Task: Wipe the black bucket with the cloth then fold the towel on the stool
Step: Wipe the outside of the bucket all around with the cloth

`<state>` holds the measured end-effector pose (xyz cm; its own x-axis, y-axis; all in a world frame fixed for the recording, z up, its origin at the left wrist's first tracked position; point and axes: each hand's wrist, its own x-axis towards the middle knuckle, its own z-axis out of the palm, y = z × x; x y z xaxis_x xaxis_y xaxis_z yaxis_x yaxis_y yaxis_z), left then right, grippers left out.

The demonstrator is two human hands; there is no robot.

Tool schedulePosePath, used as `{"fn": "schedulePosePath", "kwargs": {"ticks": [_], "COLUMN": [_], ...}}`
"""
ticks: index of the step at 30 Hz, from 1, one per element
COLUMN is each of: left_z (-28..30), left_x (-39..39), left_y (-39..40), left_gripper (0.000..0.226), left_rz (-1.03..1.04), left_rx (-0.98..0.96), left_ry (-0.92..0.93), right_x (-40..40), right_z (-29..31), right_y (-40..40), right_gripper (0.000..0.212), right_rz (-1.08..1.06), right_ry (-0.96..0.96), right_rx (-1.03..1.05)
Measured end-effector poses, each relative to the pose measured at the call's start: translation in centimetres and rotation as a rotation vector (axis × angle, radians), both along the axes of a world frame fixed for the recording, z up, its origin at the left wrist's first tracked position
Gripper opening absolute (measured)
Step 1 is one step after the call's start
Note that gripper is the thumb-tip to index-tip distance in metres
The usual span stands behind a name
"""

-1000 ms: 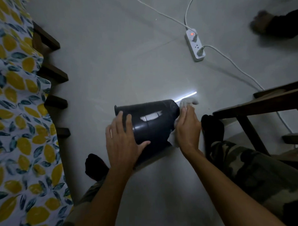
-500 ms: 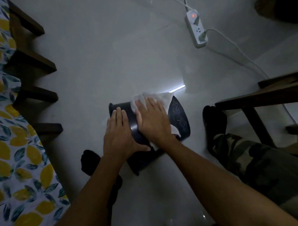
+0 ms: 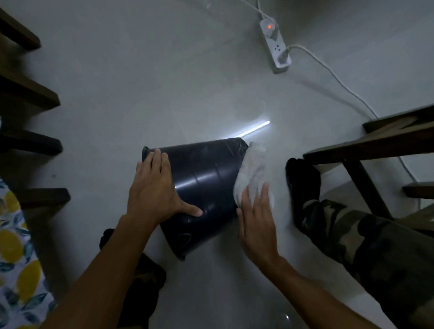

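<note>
One head-worn camera looks steeply down, close over the floor.

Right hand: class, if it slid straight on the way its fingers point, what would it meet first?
The right hand points up the frame along the white cloth already under its fingertips, pressed against the black bucket. Beyond the cloth, probably only bare floor.

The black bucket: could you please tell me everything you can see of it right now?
The black bucket looks like glossy dark plastic, tapered, lying tilted on its side above the pale floor, rim toward the left. Faint ridges and a light streak cross its wall. The left hand lies flat on it near the rim; the right hand presses a white cloth against its narrower base end.
</note>
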<state>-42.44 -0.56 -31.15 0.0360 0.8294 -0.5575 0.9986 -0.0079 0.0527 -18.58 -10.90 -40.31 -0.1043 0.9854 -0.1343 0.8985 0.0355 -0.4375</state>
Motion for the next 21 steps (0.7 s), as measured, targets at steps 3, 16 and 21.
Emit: {"fn": "schedulePosePath", "kwargs": {"ticks": [3, 16, 21], "left_z": [0.2, 0.4, -0.2], "left_x": [0.3, 1.7, 1.3], "left_y": [-0.6, -2.8, -3.2], "left_gripper": [0.168, 0.17, 0.144], "left_rz": [0.016, 0.13, 0.099], "left_rx": [-0.015, 0.005, 0.099], "left_ry": [-0.019, -0.04, -0.078], "right_x": [-3.8, -4.1, -3.4], "right_z": [2.7, 3.1, 3.0], "right_y": [3.5, 12.3, -1.8], "right_gripper": [0.066, 0.043, 0.058], "right_rz": [0.431, 0.148, 0.23], "right_ry": [0.0, -0.095, 0.26], "right_rx": [0.076, 0.012, -0.109]}}
